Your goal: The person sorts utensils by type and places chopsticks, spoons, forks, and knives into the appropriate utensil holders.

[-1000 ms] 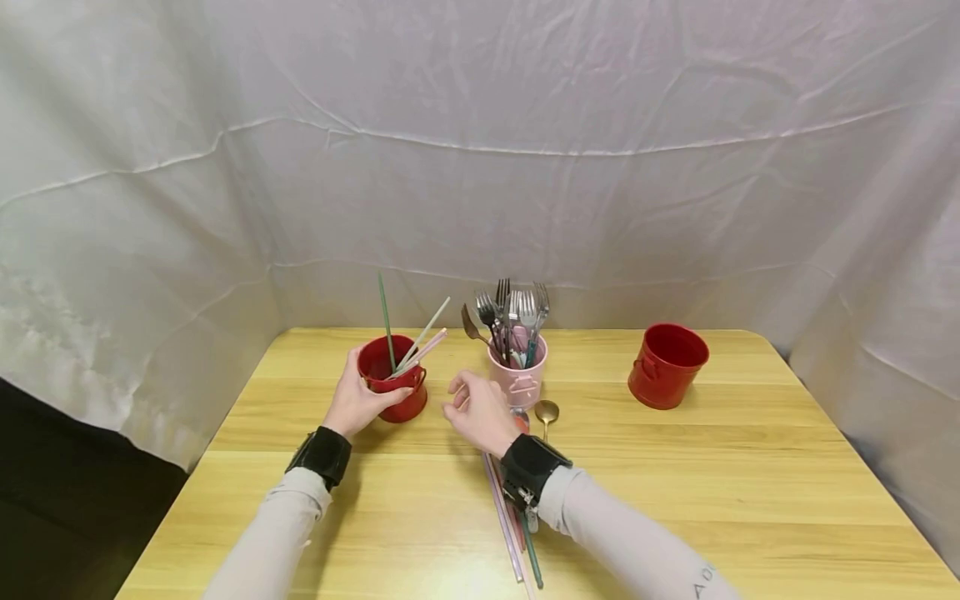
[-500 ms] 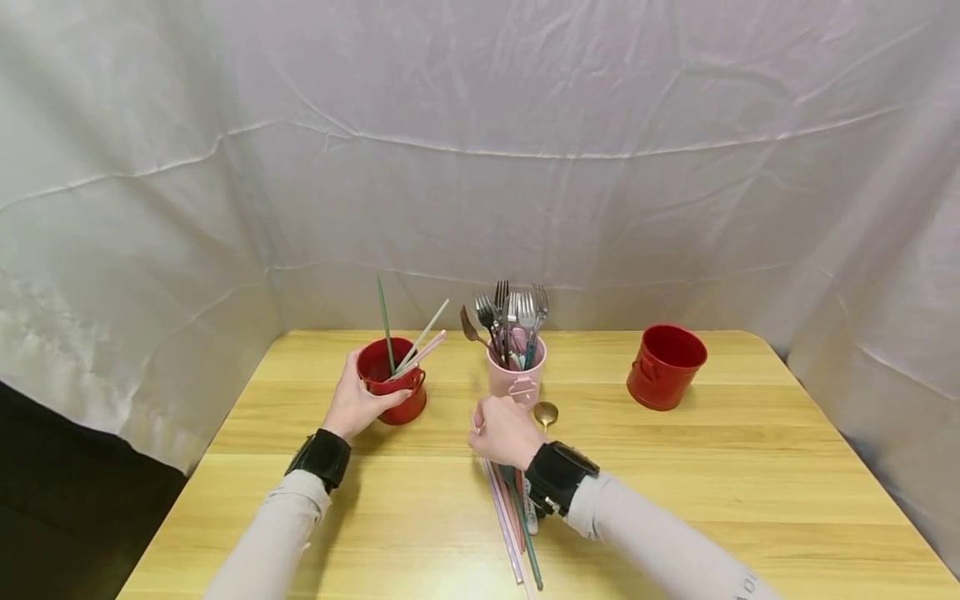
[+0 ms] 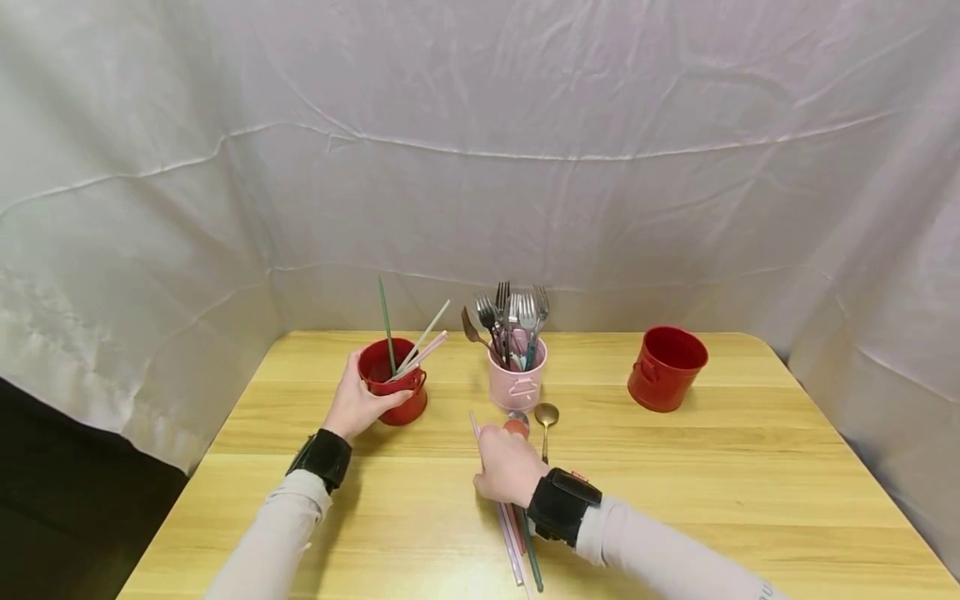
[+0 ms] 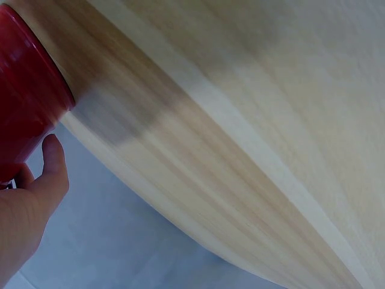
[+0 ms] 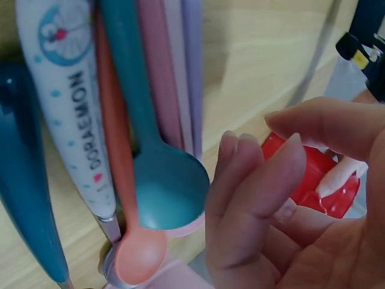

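My left hand (image 3: 362,402) grips a small red bucket (image 3: 407,406), thumb along its front and fingers around the far side. A green chopstick (image 3: 386,321) leans out of it, with pale and pink chopsticks (image 3: 427,348) beside. My right hand (image 3: 510,462) is over a pile of cutlery, its fingers bent and thumb apart, nothing between them. Under and beside it are lilac and pink chopsticks (image 5: 194,78), a teal spoon (image 5: 168,186), an orange spoon (image 5: 139,256) and a white Doraemon handle (image 5: 75,120). The hand partly hides the pile in the head view.
A pink bucket (image 3: 517,390) full of forks (image 3: 527,308) stands behind the pile. A gold spoon (image 3: 547,414) lies before it. Another red bucket (image 3: 663,375) stands tilted-looking at the right. A grey cloth (image 3: 480,208) hangs behind the wooden table (image 3: 712,483).
My right hand has moved from beside the pink bucket toward me, down over the chopsticks and spoons. The left hand stays on the red bucket.
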{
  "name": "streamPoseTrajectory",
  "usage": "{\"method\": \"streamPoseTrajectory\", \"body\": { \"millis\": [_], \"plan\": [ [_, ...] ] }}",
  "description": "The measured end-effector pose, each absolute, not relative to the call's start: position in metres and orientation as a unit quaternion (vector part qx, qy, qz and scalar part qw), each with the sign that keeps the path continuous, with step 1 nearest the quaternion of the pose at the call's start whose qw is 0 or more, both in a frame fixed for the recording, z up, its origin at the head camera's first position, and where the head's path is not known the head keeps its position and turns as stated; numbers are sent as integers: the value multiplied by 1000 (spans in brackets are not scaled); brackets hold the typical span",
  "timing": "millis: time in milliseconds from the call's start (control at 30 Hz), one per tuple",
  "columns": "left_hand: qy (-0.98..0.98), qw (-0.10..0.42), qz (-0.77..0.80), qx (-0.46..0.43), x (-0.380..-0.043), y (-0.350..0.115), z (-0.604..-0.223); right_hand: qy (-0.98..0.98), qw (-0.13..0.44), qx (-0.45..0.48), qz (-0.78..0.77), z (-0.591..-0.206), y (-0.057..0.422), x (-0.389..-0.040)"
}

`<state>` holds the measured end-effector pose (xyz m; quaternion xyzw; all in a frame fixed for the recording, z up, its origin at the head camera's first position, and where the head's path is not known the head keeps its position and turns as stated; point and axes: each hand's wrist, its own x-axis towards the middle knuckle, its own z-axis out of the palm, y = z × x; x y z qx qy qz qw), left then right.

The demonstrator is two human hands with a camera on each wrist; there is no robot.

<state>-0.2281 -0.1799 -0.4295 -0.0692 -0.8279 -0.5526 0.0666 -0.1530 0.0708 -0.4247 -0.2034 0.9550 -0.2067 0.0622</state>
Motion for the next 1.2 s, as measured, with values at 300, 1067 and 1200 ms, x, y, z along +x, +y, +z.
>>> {"method": "streamPoseTrajectory", "body": {
  "millis": [300,1067,1200],
  "plan": [
    [-830,77,-548,-68,-246,-190,-460,963,65,-200,-171,-438,67,-150],
    [-834,80,-542,-65,-248,-190,-460,969,17,-210,-127,-443,61,-146],
    [-833,78,-544,-62,-247,-189,-460,970,33,-208,-119,-443,59,-145]
  ]
}}
